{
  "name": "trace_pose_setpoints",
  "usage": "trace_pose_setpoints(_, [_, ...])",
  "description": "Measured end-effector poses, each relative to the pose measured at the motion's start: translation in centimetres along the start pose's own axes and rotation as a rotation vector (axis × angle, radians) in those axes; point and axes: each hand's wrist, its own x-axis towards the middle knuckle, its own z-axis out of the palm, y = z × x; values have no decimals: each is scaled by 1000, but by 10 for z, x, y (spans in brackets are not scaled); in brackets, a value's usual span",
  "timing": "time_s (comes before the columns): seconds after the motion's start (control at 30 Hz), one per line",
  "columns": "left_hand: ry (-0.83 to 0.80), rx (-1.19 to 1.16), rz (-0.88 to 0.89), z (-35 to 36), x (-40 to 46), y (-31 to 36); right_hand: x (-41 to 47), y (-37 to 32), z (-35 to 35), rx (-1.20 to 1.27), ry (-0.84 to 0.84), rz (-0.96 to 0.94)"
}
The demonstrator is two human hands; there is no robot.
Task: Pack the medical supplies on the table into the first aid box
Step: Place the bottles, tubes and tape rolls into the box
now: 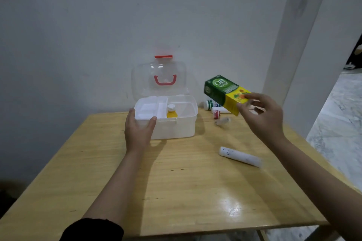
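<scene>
From the head camera, a pale wooden table with a glossy, grained top stands against a scuffed white wall. Near its far edge sits the first aid box, a rounded white plastic case whose clear lid, fitted with a red handle and a red latch, stands open and upright against the wall. Inside, a white divided tray fills the left part, and a small yellow bottle with a white cap stands upright in the open compartment to the right of it. The left hand rests on the box's front left corner, thumb and fingers spread around the rim. The right hand is raised above the table to the right of the box, fingers pinching the yellow end of a rectangular green and yellow carton, which is tilted with its green end toward the box. Behind the carton, on the table, lie a white bottle with a green band, a white tube with a red label and a small blurred clear item. Nearer the camera lies a white cylindrical roll, speckled with dark dots, on its side and well apart from the box.
</scene>
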Motion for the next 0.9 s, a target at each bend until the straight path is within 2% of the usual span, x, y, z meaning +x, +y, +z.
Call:
trace_pose_setpoints(0.3, [-3,-30,-10,0,1,1,50,-33,75,-27,-410,7])
trace_pose_setpoints(0.5, [-2,-37,-18,-1,0,2,60,-30,114,-187,-543,1])
trace_pose_setpoints(0.9, [15,-45,-26,1,1,1,72,-29,170,-340,-861,63])
